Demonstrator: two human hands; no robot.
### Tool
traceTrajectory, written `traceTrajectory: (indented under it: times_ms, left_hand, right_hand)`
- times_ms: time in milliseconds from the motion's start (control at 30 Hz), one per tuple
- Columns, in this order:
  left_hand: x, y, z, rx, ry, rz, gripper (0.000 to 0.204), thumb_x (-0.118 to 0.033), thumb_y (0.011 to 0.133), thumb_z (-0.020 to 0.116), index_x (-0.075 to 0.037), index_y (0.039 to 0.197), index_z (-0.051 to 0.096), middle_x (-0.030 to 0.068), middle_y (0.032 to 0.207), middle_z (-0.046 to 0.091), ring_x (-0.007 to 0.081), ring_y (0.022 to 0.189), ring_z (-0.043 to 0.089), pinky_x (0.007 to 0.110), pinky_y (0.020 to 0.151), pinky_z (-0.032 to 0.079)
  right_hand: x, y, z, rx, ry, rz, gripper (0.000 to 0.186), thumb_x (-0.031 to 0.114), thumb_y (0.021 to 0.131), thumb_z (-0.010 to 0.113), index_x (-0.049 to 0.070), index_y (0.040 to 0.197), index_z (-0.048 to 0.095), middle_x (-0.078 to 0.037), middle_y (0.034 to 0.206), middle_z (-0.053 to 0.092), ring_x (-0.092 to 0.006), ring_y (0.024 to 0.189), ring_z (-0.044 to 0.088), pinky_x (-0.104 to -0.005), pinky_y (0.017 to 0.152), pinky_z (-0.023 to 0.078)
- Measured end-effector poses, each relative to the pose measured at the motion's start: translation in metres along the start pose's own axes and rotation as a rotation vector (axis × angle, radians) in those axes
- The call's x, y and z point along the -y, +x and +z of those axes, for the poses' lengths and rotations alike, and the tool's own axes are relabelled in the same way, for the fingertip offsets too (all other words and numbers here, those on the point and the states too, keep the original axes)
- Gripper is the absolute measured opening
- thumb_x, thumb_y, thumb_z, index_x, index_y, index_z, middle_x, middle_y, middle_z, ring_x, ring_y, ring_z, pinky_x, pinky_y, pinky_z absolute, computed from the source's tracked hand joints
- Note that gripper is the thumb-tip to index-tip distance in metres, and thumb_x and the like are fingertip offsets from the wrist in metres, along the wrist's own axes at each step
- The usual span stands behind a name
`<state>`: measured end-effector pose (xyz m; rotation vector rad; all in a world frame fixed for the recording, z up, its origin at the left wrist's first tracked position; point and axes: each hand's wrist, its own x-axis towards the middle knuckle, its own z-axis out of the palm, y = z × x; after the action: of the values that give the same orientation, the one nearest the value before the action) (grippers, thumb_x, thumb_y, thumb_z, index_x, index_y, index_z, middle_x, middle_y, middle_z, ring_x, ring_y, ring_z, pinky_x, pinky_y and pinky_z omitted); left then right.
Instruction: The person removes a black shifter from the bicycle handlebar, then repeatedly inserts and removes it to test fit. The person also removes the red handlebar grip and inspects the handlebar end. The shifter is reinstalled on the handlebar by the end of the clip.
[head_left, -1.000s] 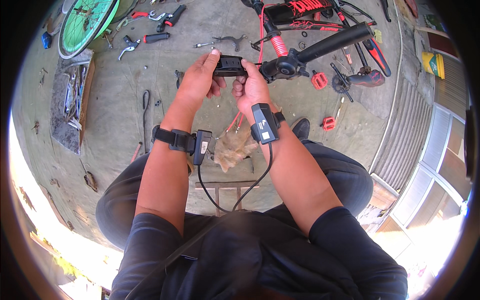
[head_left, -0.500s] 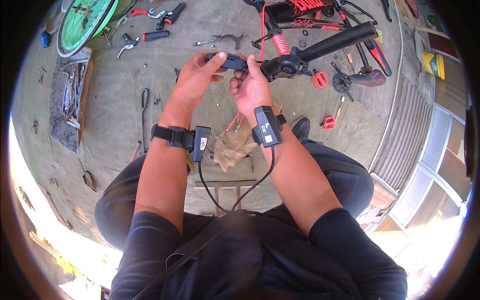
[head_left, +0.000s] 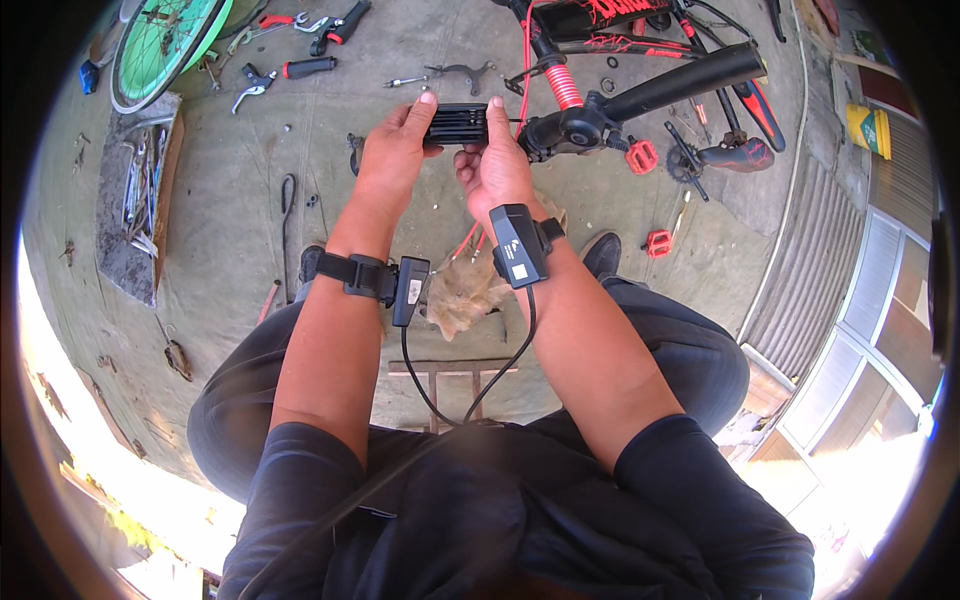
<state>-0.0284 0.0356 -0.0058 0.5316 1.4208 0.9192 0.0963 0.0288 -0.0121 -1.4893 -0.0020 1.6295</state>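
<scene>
– Rolled over since half a second ago, the black slatted block [head_left: 457,125] shows its row of narrow bars; it had a smoother side to us before!

– And who has it?

– Both hands; the left hand [head_left: 393,148] is clamped on the left end; the right hand [head_left: 499,172] grips the other, thumb upright against it, lower fingers curled in just beneath; whatever touches the far side is hidden.

– Where is it held?

– Out in front of the person, above the ground sheet [head_left: 230,250], near the black bicycle stem [head_left: 580,127]; a red pedal [head_left: 641,157] lies farther right!

– And over on the left?

– Silver brake lever [head_left: 254,88] beside a black grip [head_left: 309,67]; metal tools [head_left: 148,190] lie heaped nearer the person; a spoked wheel [head_left: 170,45] sits at the top edge.
</scene>
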Motion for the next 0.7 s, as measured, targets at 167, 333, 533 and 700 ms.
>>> traceTrajectory:
  times_ms: [167, 333, 533, 700]
  left_hand:
    - [0.009, 0.002, -0.002, 0.056, -0.122, 0.083, 0.029, -0.031, 0.104, 0.056, -0.006, 0.114, 0.066, 0.0033, 0.095, 0.069, 0.0099, 0.078, 0.063, 0.026, 0.065, 0.051]
    - [0.012, 0.006, -0.013, 0.125, -0.113, 0.030, 0.027, -0.028, 0.103, 0.057, -0.006, 0.115, 0.066, 0.0025, 0.097, 0.068, 0.0099, 0.080, 0.063, 0.025, 0.066, 0.051]
    - [0.015, 0.006, -0.015, 0.184, -0.118, 0.129, 0.023, -0.021, 0.100, 0.063, -0.004, 0.115, 0.066, 0.0012, 0.100, 0.068, 0.0095, 0.090, 0.062, 0.027, 0.079, 0.049]
    - [0.011, 0.004, -0.017, 0.232, 0.003, 0.207, 0.028, -0.014, 0.094, 0.069, -0.003, 0.119, 0.065, 0.0014, 0.103, 0.066, 0.0102, 0.095, 0.058, 0.026, 0.083, 0.045]
  right_hand:
    - [-0.001, 0.002, 0.000, 0.051, -0.010, -0.023, 0.038, 0.050, 0.096, 0.064, 0.014, 0.088, 0.059, 0.001, 0.067, 0.056, -0.0108, 0.048, 0.052, -0.0245, 0.043, 0.037]
    - [-0.002, 0.000, -0.003, 0.158, -0.024, -0.033, 0.031, 0.045, 0.098, 0.063, 0.014, 0.100, 0.060, 0.001, 0.076, 0.063, -0.0117, 0.056, 0.056, -0.0245, 0.049, 0.040]
    - [0.000, -0.003, -0.011, 0.186, -0.016, 0.002, 0.030, 0.045, 0.096, 0.066, 0.018, 0.106, 0.061, 0.003, 0.095, 0.066, -0.0150, 0.081, 0.061, -0.0303, 0.066, 0.043]
    - [0.001, -0.005, -0.015, 0.196, -0.010, 0.026, 0.026, 0.043, 0.096, 0.067, 0.019, 0.104, 0.061, 0.003, 0.099, 0.064, -0.0158, 0.089, 0.060, -0.0347, 0.075, 0.043]
